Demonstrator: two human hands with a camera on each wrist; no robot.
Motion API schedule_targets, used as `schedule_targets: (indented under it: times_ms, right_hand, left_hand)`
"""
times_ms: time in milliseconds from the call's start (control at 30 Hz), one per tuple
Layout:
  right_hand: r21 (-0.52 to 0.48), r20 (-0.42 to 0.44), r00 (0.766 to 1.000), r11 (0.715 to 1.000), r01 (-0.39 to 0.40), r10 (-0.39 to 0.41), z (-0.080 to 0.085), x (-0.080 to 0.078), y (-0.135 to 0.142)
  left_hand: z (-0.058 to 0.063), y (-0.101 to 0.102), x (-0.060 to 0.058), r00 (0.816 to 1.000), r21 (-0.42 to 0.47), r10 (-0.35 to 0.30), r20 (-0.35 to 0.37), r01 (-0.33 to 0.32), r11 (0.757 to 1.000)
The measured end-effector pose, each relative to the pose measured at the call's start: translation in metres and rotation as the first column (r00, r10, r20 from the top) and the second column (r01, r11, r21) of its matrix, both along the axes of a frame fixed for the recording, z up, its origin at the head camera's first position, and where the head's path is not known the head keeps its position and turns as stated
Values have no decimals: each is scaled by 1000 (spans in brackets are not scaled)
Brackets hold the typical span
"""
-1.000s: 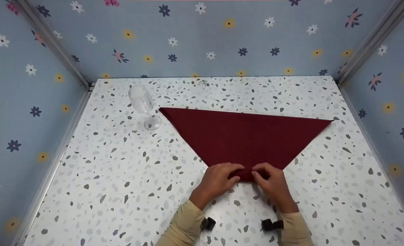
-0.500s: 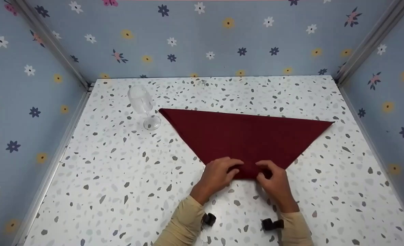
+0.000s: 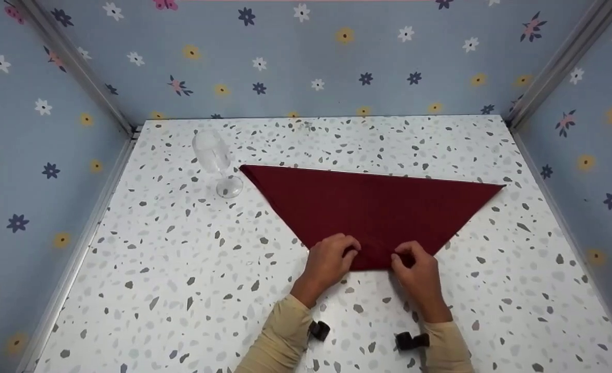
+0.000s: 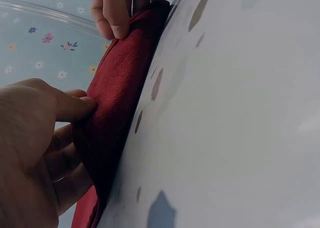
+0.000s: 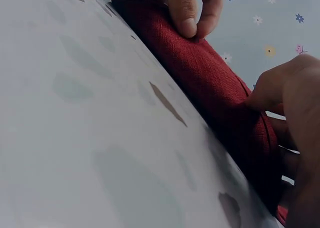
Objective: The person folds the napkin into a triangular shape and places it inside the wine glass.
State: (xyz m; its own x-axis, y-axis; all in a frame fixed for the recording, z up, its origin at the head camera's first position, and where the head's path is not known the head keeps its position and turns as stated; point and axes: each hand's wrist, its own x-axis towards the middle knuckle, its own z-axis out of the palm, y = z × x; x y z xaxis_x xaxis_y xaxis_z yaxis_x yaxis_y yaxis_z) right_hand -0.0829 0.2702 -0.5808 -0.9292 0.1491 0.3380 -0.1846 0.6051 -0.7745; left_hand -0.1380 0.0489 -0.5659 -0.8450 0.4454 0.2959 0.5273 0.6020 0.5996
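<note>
A dark red cloth napkin (image 3: 368, 207) lies on the table, its long straight edge away from the person and its short near edge folded over. At the left end of that fold, the left hand (image 3: 329, 261) pinches the cloth between thumb and fingers. The right hand (image 3: 419, 272) pinches the right end in the same way. In the left wrist view the folded napkin edge (image 4: 117, 83) stands up as a rounded roll, with the left thumb (image 4: 75, 107) pressed on it. The right wrist view has the right hand (image 5: 295, 103) on the roll's nearer end.
A clear stemmed glass (image 3: 213, 155) stands left of the napkin's far left corner. The speckled white table (image 3: 156, 269) meets blue flower-patterned walls (image 3: 285, 57) at the back and sides. Black wrist mounts (image 3: 407, 340) sit by both sleeves.
Both hands have moved apart along the near edge and slightly away from the person. The near edge has shifted a little farther up the table, and the fold between the hands shows more.
</note>
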Motion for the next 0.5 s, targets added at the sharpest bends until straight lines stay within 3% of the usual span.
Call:
schedule_targets:
  times_ms: [300, 500]
  right_hand:
    - [75, -34, 999, 997, -31, 33, -1, -1, 2]
    - [73, 42, 999, 997, -26, 23, -1, -2, 2]
  left_hand:
    - [3, 0, -7, 1000, -105, 21, -6, -22, 994]
    - [4, -1, -9, 1000, -145, 20, 10, -19, 989]
